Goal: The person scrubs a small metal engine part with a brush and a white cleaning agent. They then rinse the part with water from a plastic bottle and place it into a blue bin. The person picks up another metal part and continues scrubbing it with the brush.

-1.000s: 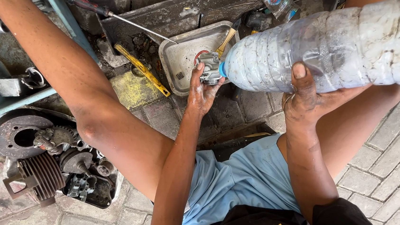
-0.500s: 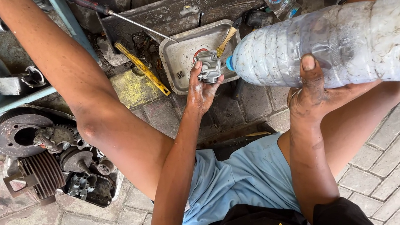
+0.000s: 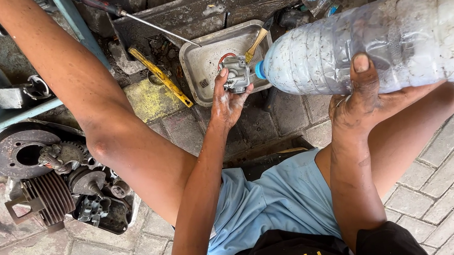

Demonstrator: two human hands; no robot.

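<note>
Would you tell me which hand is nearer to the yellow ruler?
Left. The left hand holds a metal part just right of the ruler; the right hand grips the bottle, farther right.

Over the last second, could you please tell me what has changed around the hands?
The right hand has swung the big plastic bottle rightward and slightly up; its blue neck remains at the small metal part. The left hand nudged that part up a little over the metal tray. Both grips, the yellow tool and the engine parts are unchanged.
</note>
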